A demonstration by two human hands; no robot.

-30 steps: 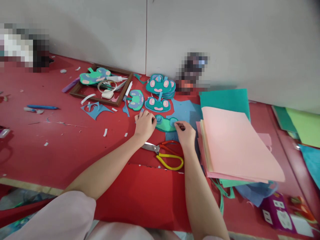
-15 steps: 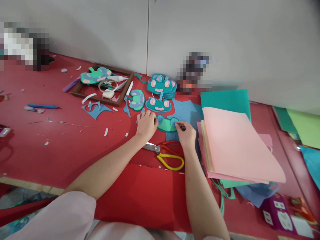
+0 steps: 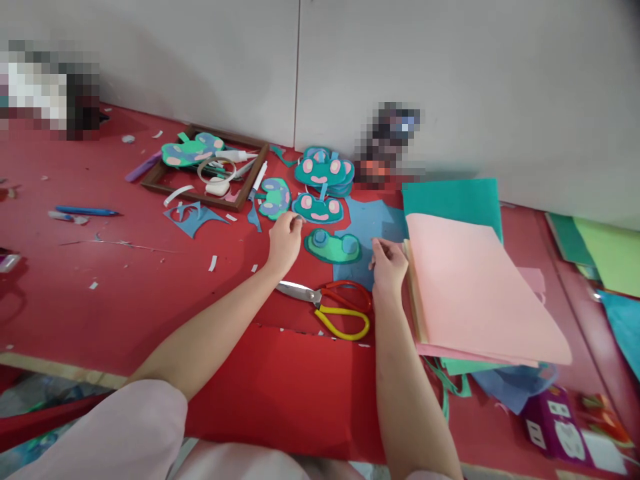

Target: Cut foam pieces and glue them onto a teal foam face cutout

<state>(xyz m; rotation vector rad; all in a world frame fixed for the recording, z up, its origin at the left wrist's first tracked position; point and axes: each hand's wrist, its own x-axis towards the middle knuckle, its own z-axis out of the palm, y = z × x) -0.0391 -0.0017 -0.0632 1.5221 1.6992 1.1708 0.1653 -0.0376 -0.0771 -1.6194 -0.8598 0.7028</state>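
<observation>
A green frog-face cutout (image 3: pixel 334 251) lies on the table between my hands, with blue round pieces on its two bumps. My left hand (image 3: pixel 284 247) is closed just left of it, fingertips pinched together near a finished-looking frog face with pink eyes and mouth (image 3: pixel 318 208). On the other side, my right hand (image 3: pixel 390 263) is held in a pinch over the blue sheet (image 3: pixel 377 223), apart from the cutout. Whatever either pinch holds is too small to make out. Scissors with red and yellow handles (image 3: pixel 343 321) lie below the cutout, blades pointing left.
Stacked frog faces (image 3: pixel 324 172) and another cutout (image 3: pixel 275 199) lie near the wall. A brown wooden frame (image 3: pixel 195 199) surrounds tape, a glue tube and an eraser. Pink sheets (image 3: pixel 475 287) are piled at right, beside a purple box (image 3: pixel 555 427). Blue scraps (image 3: pixel 195 219) lie left.
Both hands have come off the green cutout. My left hand has moved slightly left and up, and my right hand has moved right. The cutout now shows fully.
</observation>
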